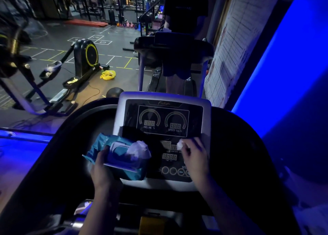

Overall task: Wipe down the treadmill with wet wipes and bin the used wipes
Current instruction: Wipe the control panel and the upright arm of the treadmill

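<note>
Your left hand [103,165] curls its fingers round the blue pack of wet wipes [113,146] and holds it up just left of your right hand, so the next wipe [139,148], poking out of the pack's top, is easy to grab. Your right hand [194,156] pinches a scrunched white wipe [180,144] in its fingertips and presses it on the treadmill's screen panel [163,121], likely to rub the dark glass clean. A yellow bag [108,74] lies on the floor far ahead of your left hand; it may be for used wipes.
</note>
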A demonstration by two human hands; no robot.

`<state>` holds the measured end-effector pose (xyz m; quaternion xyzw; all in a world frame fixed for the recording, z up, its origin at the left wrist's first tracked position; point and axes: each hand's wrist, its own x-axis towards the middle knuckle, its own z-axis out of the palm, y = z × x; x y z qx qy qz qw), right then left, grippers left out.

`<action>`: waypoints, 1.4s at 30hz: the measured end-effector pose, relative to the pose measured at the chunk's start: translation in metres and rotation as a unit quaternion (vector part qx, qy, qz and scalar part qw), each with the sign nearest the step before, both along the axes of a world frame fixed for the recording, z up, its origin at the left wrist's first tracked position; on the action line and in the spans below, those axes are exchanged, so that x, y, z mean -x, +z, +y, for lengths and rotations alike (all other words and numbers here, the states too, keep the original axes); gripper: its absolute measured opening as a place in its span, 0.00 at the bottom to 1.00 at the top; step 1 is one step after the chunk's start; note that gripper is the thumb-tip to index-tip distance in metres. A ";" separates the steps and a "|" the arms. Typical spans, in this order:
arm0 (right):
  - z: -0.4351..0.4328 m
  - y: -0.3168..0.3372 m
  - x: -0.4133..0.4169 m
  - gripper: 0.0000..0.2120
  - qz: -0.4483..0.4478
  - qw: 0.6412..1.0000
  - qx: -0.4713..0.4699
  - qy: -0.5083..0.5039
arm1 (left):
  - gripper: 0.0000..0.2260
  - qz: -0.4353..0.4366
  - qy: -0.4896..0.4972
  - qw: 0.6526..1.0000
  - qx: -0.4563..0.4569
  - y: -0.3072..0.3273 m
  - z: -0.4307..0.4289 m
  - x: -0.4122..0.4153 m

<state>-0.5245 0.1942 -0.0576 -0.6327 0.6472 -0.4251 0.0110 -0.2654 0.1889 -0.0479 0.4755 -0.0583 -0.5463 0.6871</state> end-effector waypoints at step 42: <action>-0.046 0.043 0.052 0.14 0.035 0.999 0.038 -0.010 | 0.21 0.035 0.016 0.999 -0.016 -0.007 0.018 -0.014</action>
